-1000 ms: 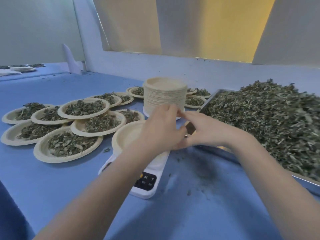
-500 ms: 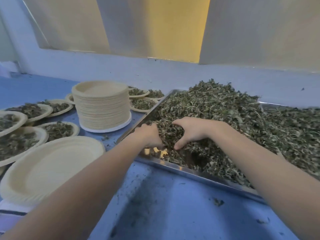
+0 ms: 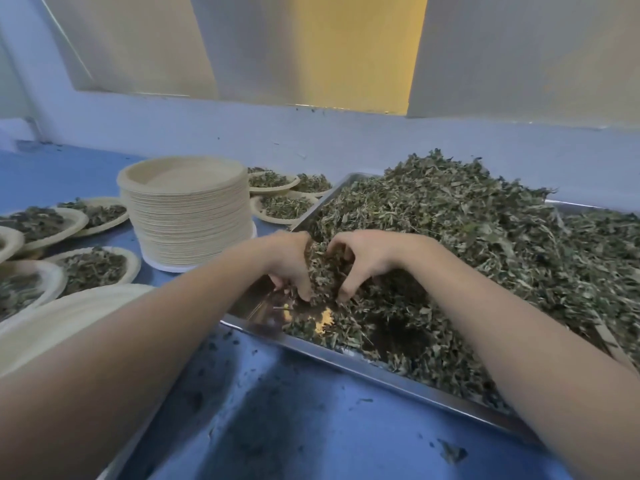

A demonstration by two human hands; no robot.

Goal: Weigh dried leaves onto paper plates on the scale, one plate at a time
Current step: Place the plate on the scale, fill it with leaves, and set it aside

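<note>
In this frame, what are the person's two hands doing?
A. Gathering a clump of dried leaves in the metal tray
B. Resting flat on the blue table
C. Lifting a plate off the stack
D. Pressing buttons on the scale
A: the left hand and right hand curl round a clump of dried leaves inside the metal tray.

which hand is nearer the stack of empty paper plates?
Left. The left hand grips dried leaves at the metal tray's near-left corner, just right of the plate stack. The right hand sits beyond it, farther right.
</note>
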